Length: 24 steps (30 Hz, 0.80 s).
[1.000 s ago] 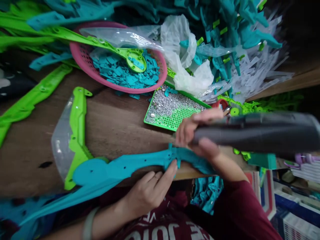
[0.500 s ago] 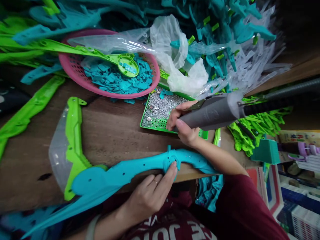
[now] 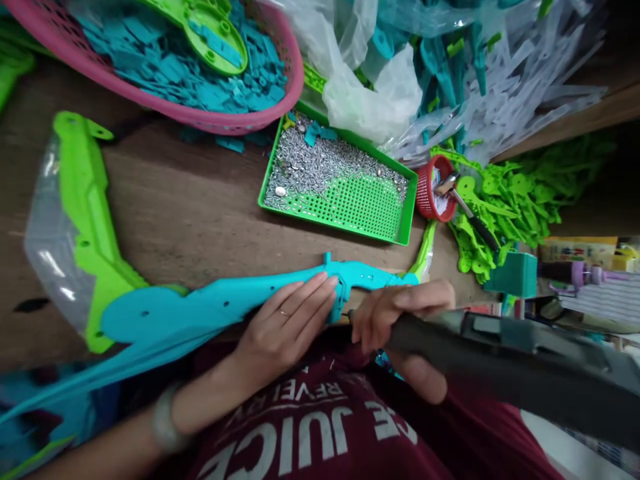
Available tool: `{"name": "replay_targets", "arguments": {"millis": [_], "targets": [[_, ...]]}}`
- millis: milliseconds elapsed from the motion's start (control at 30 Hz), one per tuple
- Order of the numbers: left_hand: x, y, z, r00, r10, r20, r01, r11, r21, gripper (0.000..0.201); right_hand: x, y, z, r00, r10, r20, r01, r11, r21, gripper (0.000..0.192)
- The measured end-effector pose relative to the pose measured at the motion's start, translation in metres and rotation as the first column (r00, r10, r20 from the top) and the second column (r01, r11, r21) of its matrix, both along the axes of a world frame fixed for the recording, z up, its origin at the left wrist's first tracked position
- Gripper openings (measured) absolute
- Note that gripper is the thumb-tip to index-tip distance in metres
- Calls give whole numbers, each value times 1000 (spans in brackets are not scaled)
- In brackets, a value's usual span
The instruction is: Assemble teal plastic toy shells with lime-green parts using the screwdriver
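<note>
A long turquoise plastic part (image 3: 200, 303), shaped like a toy bow, lies along the table's front edge. My left hand (image 3: 287, 320) rests on it with fingers stretched out flat, close to its raised middle section; the thumb is hidden. My right hand (image 3: 400, 320) is closed around a dark electric screwdriver (image 3: 500, 367), whose tip points left near the part's middle. At the part's left end is a lime green arm (image 3: 90, 213) with a clear plastic blade. Another green arm (image 3: 425, 250) shows at the right end.
Beyond the part is a green tray (image 3: 335, 223) of small screws. A pink basket (image 3: 200, 117) of turquoise pieces stands at back left. Toward the right are a small red basket (image 3: 425, 193), a hammer (image 3: 470, 213) and piled green parts (image 3: 520, 200). Plastic bags (image 3: 375, 100) lie behind.
My right hand has brought the screwdriver from above the screw tray down to the turquoise part. My left hand has flattened over the part. The view has shifted, revealing the red basket.
</note>
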<state>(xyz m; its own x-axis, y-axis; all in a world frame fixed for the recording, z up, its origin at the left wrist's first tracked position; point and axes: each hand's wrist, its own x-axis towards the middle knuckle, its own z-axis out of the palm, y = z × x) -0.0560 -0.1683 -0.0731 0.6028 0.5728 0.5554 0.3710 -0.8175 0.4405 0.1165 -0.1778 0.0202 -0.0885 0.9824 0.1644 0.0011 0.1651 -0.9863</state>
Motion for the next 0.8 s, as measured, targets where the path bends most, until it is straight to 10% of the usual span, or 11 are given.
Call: {"name": "replay_targets", "arguments": {"millis": [133, 267, 433, 600, 700, 800], "targets": [[0, 1, 1, 1000, 5, 13, -6, 998, 55, 44, -5, -2, -29, 995, -42, -86, 65, 957, 282, 39], [3, -2, -3, 999, -4, 47, 1, 999, 43, 47, 13, 14, -30, 944, 327, 52, -320, 863, 390, 46], [1, -4, -7, 998, -11, 66, 7, 998, 61, 40, 20, 21, -47, 885, 443, 143, -465, 824, 324, 40], [0, -1, -7, 998, -32, 61, 28, 997, 68, 36, 21, 29, -59, 659, 722, 210, -752, 636, 172, 38], [5, -5, -7, 999, -4, 48, 0, 997, 78, 35, 32, 42, -30, 769, 629, 114, -636, 770, 41, 32], [3, -8, 3, 999, 28, -21, -27, 998, 51, 32, 45, 68, 6, 968, 250, -30, -241, 954, 179, 20]]}}
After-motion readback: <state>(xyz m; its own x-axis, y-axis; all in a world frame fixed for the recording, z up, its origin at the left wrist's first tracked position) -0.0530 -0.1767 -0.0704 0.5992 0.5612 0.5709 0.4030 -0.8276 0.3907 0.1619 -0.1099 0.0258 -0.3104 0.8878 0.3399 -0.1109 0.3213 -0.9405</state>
